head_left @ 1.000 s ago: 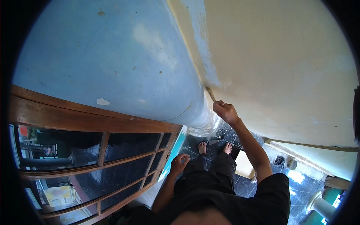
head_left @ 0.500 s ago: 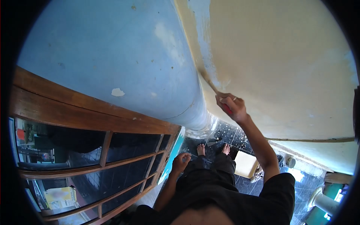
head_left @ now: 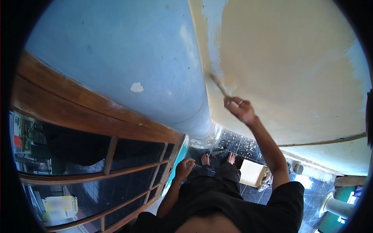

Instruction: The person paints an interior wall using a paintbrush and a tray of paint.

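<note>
My right hand [head_left: 241, 110] is closed around the handle of a paintbrush [head_left: 218, 84]. The brush tip touches the tan-painted wall [head_left: 279, 70] close to its corner with the blue wall [head_left: 116, 62]. Beside the bristles runs a pale blue strip [head_left: 214, 35] with ragged tan edges. Low in front of my body, my left hand [head_left: 185, 168] hangs with its fingers loosely curled and a gap showing; I see nothing in it.
A wood-framed window [head_left: 112, 174] lies to the left. Below, near my bare feet, pale flakes litter the dark tiled floor [head_left: 243, 144], where a scraper-like tool [head_left: 219, 149] lies. A cream-coloured square container [head_left: 251, 173] and a can [head_left: 298, 168] stand to the right.
The view has shifted slightly. The brush stays near the corner, its tip now a little lower in view. My left hand's fingers have moved slightly from their rounded curl.
</note>
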`<state>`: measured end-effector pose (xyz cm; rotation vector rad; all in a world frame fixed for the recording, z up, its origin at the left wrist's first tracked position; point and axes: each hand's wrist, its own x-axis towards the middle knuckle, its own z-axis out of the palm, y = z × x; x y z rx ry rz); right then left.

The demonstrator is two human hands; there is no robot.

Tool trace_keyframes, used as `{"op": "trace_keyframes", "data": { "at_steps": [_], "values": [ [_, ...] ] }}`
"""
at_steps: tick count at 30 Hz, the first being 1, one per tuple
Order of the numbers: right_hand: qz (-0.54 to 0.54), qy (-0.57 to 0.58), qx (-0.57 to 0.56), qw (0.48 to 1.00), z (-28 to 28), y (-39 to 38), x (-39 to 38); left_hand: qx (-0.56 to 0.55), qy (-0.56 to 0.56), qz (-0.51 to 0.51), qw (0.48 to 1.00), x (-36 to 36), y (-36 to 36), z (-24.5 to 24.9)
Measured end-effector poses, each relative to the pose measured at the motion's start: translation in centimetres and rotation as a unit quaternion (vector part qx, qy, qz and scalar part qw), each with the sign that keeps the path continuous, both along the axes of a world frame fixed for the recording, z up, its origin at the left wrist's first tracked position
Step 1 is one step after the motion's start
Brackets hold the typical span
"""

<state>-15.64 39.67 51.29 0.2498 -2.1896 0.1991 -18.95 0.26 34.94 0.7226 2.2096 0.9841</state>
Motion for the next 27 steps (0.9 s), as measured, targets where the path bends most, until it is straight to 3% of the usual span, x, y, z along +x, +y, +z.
{"op": "trace_keyframes", "data": {
  "at_steps": [3,5,7,9,10,12,13,15,16,18,19,22,23,25,27],
  "values": [
    [-0.001,0.097,0.059,0.994,3.7,-0.3,-0.3,-0.015,0.008,-0.015,1.0,0.6,-1.0,-0.6],
    [-0.018,0.002,0.09,0.996,0.9,-0.6,0.1,0.035,0.017,-0.019,0.999,-0.1,-0.8,-2.3],
    [0.002,-0.189,-0.069,0.98,-4.6,-0.7,-0.1,0.039,0.01,-0.015,0.999,0.3,-1.1,-2.6],
    [-0.016,-0.207,-0.021,0.978,-6.7,-0.3,-0.1,0.043,0.025,-0.025,0.998,-0.2,-0.7,-2.7],
    [-0.014,-0.203,-0.013,0.979,-4.5,-0.2,-0.9,0.023,0.022,-0.017,0.999,-0.2,-0.6,-2.2],
    [-0.007,-0.07,0.017,0.997,-0.1,-0.8,-0.1,0.031,0.012,-0.009,0.999,-0.4,-0.6,-2.2],
    [-0.007,-0.088,0.023,0.996,2.3,-0.8,0.3,0.035,0.003,-0.006,0.999,-0.2,-0.9,-2.2],
    [-0.051,-0.006,0.035,0.998,6.5,-2.2,1.3,0.034,0.002,-0.01,0.999,-0.3,-1.0,-2.1],
    [-0.051,-0.009,0.036,0.998,7.0,-2.7,1.7,0.039,0.001,-0.001,0.999,-0.5,-0.9,-2.1],
    [-0.105,0.038,-0.121,0.986,7.3,-4.0,2.9,0.035,0.001,0.008,0.999,-0.6,-1.2,-2.3],
    [-0.108,0.037,-0.119,0.986,6.7,-4.4,3.3,0.036,-0.001,0.005,0.999,-0.7,-1.4,-2.6],
    [-0.13,-0.08,-0.174,0.973,2.2,-4.4,3.5,0.035,-0.002,-0.006,0.999,-1.0,-1.3,-3.1],
    [-0.102,-0.091,-0.173,0.975,-0.4,-3.9,3.2,0.029,-0.002,-0.014,0.999,-1.1,-1.3,-3.0],
    [-0.052,-0.113,-0.054,0.991,-1.7,-3.1,2.1,0.026,0.003,-0.026,0.999,-1.5,-1.0,-3.0],
    [-0.073,-0.112,0.007,0.991,-1.9,-2.5,0.0,0.031,0.002,-0.027,0.999,-1.6,-1.1,-2.8]
  ]
}}
